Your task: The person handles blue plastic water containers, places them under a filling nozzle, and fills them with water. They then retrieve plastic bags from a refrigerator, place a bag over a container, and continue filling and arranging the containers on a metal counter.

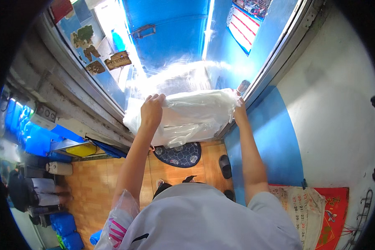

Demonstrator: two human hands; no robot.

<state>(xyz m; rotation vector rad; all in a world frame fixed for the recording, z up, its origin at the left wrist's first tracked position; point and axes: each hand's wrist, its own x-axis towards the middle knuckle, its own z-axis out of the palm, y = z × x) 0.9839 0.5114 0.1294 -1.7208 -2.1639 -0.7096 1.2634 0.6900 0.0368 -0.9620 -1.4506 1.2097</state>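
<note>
A large bundle in translucent white plastic sheeting (pixel 193 111) spans the doorway in front of me. Its surface is wrinkled, and what lies inside cannot be made out. My left hand (pixel 152 110) grips the upper edge of the plastic, left of the middle, with the fingers curled over it. At the right end, my right hand (pixel 240 109) holds a gathered part of the plastic, its fingers partly hidden. A clear plastic bag with pink markings (pixel 117 226) hangs at my left upper arm.
Beyond the frame stands a blue door (pixel 168 37). A dark patterned doormat (pixel 179 156) lies below the bundle, beside a black slipper (pixel 225 166). At right hangs a paper calendar (pixel 300 209). Another person (pixel 28 190) is at far left, near blue containers (pixel 67 231).
</note>
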